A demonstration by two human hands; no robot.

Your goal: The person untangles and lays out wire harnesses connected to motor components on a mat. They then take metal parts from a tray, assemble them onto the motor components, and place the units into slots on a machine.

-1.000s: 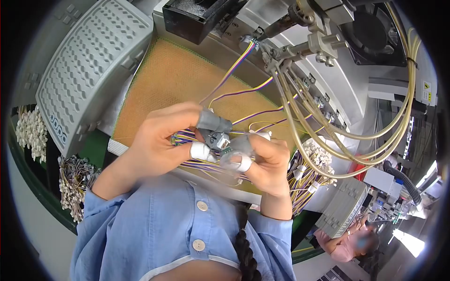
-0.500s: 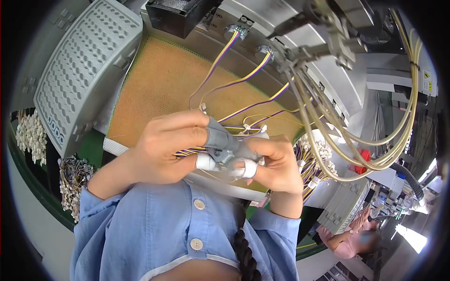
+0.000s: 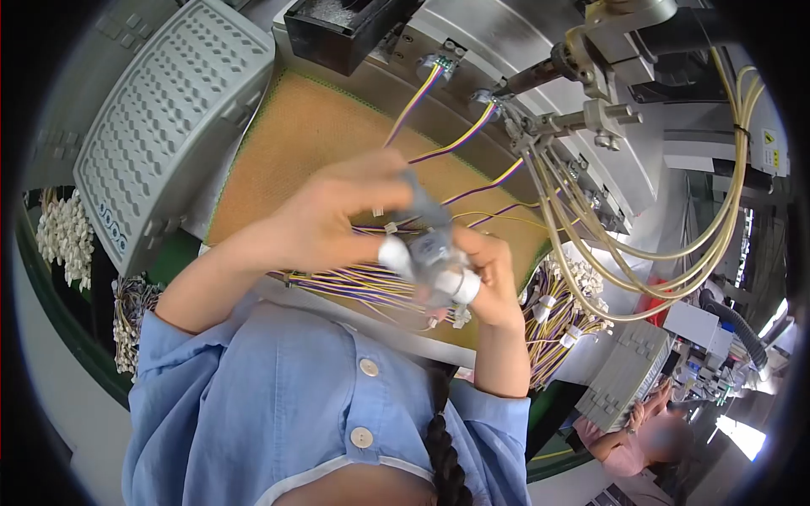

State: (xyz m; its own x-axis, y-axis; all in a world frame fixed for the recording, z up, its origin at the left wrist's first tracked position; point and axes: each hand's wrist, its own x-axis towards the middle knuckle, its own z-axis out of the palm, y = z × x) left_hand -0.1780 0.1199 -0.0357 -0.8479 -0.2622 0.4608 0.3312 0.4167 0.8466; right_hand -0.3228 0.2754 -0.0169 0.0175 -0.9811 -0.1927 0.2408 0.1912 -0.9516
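Both my hands meet over the front of the orange mat, smeared by motion. Between them is a small silvery round part (image 3: 430, 247), too blurred to make out fully. My right hand (image 3: 491, 274) pinches it from the right, with a white cover on a finger. From the left, my left hand (image 3: 329, 215) closes on it with a white-covered thumb and a grey-covered forefinger. Just below lies a bundle of yellow, purple and white wires (image 3: 354, 282) with small white connectors. Two round metal parts with wires, one left (image 3: 439, 69) and one right (image 3: 488, 103), sit in the machine's front.
The orange mat (image 3: 287, 126) lies before the machine. A grey perforated tray (image 3: 173, 126) stands left and a black box (image 3: 337, 29) behind. Clear tubes (image 3: 666, 291) loop down on the right near wire bundles (image 3: 561, 325). A co-worker (image 3: 633, 451) sits far right.
My left hand has lifted and shifted away from me, uncovering the wire bundle below. The silvery part has moved slightly up and right between my fingers. The view has shifted a little.
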